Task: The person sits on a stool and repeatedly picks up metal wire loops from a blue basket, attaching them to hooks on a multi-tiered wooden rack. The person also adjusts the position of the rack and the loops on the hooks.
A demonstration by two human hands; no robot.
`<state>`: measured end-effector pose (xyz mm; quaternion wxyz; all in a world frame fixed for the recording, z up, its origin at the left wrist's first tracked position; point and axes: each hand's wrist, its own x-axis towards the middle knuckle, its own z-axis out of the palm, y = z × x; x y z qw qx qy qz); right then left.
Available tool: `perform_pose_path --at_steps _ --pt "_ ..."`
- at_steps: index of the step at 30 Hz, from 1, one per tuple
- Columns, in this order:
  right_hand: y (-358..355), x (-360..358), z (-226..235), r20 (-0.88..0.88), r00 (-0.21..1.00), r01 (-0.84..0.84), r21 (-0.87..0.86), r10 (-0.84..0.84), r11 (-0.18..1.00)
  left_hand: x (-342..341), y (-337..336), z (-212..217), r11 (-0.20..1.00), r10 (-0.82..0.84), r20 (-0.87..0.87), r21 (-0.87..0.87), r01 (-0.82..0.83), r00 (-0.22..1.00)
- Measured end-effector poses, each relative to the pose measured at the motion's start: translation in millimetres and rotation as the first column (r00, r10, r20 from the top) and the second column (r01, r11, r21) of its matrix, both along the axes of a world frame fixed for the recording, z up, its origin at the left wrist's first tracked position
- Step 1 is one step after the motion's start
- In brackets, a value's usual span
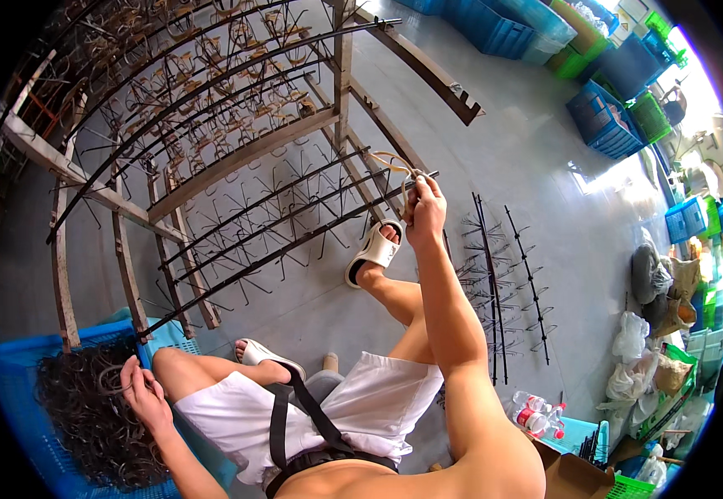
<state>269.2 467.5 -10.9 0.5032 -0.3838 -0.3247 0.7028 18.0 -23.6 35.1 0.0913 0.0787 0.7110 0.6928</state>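
My right hand is raised over the outer end of a rack, its fingers closed on a thin tan curved strip bent into a loop. That hand is at the end of a black hooked rod; whether it also grips the rod cannot be told. Low on the left, my left hand rests at the edge of a heap of dark thin curved pieces, fingers partly bent and apart. No piece shows clearly between those fingers. The heap fills a blue basket beside my left knee.
A metal rack spans the upper left, with rows of tan curved pieces hanging on its upper rods. More hooked rods lie on the floor at right. Bottles, blue crates and bags line the right side.
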Motion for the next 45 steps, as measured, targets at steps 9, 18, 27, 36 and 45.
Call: perform_pose_path --at_steps 9,18,27,36,45 --pt "-9 -5 0 -0.107 0.994 -0.036 -0.010 0.034 0.999 -16 34 -20 0.976 0.026 0.144 -0.216 0.006 0.989" --pt "-12 0 -8 -0.216 0.963 -0.145 0.085 0.160 0.986 -9 66 -25 0.987 -0.086 0.151 -0.119 0.104 0.985" --pt "-22 -5 -10 -0.036 0.982 -0.176 0.208 0.187 0.962 -17 66 -37 0.981 0.134 -0.040 -0.139 -0.139 0.990" --pt "-28 -2 -8 0.261 0.959 -0.191 0.318 0.108 0.929 -26 61 -47 0.971 0.124 -0.014 -0.202 -0.125 0.992" --pt "-24 -10 -27 0.382 0.913 -0.052 0.460 -0.144 0.886 -27 57 -46 0.978 0.075 0.018 -0.194 -0.070 0.997"
